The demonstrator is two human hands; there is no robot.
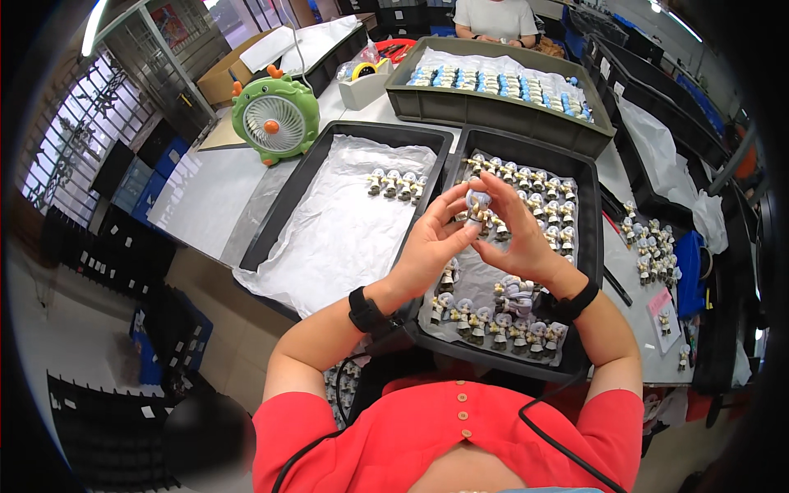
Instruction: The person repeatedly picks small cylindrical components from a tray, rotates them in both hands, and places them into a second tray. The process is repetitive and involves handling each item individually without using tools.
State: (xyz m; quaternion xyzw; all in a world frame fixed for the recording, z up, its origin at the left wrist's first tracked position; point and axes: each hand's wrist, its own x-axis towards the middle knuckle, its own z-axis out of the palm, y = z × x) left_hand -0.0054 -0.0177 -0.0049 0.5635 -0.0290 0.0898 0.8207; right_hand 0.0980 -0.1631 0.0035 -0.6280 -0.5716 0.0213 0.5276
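A small figurine with pale lavender hair and a dark base is held up between my hands. My left hand pinches it from the left, thumb low and fingers behind. Curved around its right side is my right hand, fingertips at the head and thumb near the base. Below them, a black tray on the right holds rows of similar figurines, with several lying in a heap near its front. The left black tray, lined with white paper, has a short row of figurines at its far right.
A green fan stands left of the trays, near a tape dispenser. Behind is an olive crate of blue-and-white figurines. Loose figurines and a pink-topped card lie right. Another person sits across the table.
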